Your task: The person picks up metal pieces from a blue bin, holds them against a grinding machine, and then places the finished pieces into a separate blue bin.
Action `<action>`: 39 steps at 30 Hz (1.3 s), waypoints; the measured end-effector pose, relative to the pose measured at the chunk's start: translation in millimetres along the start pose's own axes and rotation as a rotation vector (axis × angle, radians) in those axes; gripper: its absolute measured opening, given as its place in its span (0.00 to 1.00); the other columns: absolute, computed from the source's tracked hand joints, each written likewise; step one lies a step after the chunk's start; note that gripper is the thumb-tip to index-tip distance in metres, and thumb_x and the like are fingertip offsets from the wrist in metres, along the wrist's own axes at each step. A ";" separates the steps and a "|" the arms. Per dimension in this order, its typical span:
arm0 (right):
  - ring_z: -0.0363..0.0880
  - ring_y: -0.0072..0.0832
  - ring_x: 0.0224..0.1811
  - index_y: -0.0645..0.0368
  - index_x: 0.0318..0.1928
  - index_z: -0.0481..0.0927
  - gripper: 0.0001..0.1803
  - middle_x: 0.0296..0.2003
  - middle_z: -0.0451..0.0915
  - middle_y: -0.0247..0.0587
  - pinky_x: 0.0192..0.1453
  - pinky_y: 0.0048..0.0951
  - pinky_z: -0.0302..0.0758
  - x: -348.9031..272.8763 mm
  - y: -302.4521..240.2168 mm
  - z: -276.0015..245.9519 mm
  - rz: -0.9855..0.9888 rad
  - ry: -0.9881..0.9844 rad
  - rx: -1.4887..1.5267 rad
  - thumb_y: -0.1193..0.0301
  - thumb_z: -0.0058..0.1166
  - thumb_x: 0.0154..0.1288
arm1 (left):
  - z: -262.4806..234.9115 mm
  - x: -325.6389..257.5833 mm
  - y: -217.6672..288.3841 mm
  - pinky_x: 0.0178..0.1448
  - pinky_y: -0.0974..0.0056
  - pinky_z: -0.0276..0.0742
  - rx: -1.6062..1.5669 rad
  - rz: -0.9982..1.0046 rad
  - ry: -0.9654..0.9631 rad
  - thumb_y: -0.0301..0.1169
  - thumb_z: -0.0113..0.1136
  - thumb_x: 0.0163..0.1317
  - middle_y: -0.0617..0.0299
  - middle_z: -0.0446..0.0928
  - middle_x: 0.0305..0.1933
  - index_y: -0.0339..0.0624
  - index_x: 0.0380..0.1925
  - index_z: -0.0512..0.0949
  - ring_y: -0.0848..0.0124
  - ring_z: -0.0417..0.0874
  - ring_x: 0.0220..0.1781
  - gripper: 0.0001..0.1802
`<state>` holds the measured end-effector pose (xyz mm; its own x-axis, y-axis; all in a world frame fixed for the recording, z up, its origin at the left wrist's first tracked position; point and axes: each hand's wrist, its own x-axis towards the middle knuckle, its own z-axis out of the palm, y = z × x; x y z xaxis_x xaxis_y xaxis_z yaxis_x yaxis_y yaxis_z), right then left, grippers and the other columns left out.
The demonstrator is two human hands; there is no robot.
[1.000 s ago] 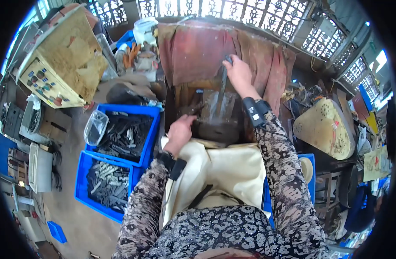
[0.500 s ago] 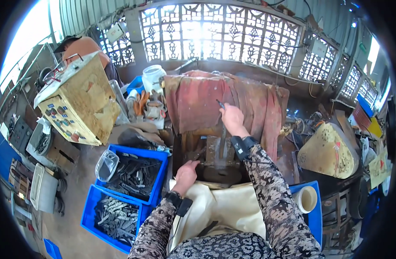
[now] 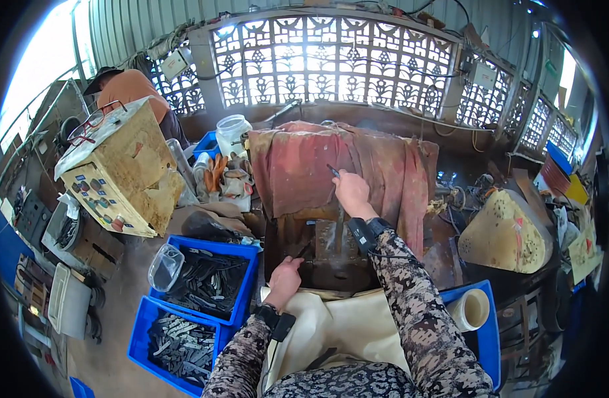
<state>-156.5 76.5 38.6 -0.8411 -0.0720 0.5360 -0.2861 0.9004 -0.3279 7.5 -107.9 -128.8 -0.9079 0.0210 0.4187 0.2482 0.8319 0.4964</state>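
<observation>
Red cloth (image 3: 304,172), creased and stained, hangs just beyond the right hand (image 3: 353,194), which is raised in front of it. That hand's fingers are closed around a dark piece (image 3: 334,171), whose narrow end sticks out beyond the fingertips, up and to the left. The left hand (image 3: 284,278) is lower and nearer the body, its fingers curled. A thin dark strip (image 3: 304,250) shows just past its fingertips, but I cannot tell whether the hand grips it or only lies near it.

Between the hands, below the cloth, a grey metal block (image 3: 326,244) stands in a dark hollow. Cream sheeting (image 3: 344,325) spreads on the near side of both hands, toward the body. Each wrist wears a black band, and patterned sleeves cover both forearms.

Just left of the left hand is a blue bin (image 3: 254,278) of dark strips, with a clear plastic box (image 3: 165,267) at its left corner. Nearer the body is a second blue bin (image 3: 137,338), holding grey and dark strips. To the right of the right hand and nearer the body, a cream cup (image 3: 475,310) lies tilted in another blue bin (image 3: 491,338). Well beyond the left hand, to the left, stand a worn yellowish cabinet (image 3: 135,169) with knobs and, behind it, another person (image 3: 135,89) in an orange top.
</observation>
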 end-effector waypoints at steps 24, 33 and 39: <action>0.82 0.48 0.34 0.58 0.36 0.79 0.12 0.29 0.81 0.50 0.38 0.48 0.76 4.2 0.7 3.8 -0.018 0.024 -0.029 0.61 0.54 0.64 | -4.7 1.0 5.5 0.45 0.55 0.79 0.081 -0.078 -0.068 0.26 0.54 0.56 0.57 0.78 0.40 0.50 0.38 0.83 0.57 0.82 0.42 0.12; 0.81 0.49 0.34 0.57 0.36 0.78 0.13 0.28 0.81 0.50 0.38 0.49 0.76 5.5 1.6 4.8 -0.010 0.012 -0.031 0.60 0.54 0.64 | -6.2 1.2 7.6 0.46 0.53 0.78 0.060 -0.105 -0.097 0.27 0.53 0.54 0.54 0.78 0.41 0.49 0.37 0.83 0.53 0.81 0.42 0.12; 0.81 0.49 0.35 0.57 0.36 0.78 0.14 0.28 0.81 0.50 0.38 0.49 0.76 7.1 5.1 7.1 -0.016 0.010 -0.036 0.59 0.54 0.64 | -9.7 3.0 12.8 0.49 0.53 0.78 0.059 -0.131 -0.131 0.29 0.54 0.54 0.54 0.78 0.43 0.49 0.38 0.84 0.54 0.81 0.44 0.13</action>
<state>-167.2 77.5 35.2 -0.8321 -0.0827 0.5485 -0.2826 0.9141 -0.2909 11.2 -102.5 -113.8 -0.9683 -0.0209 0.2490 0.1082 0.8632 0.4931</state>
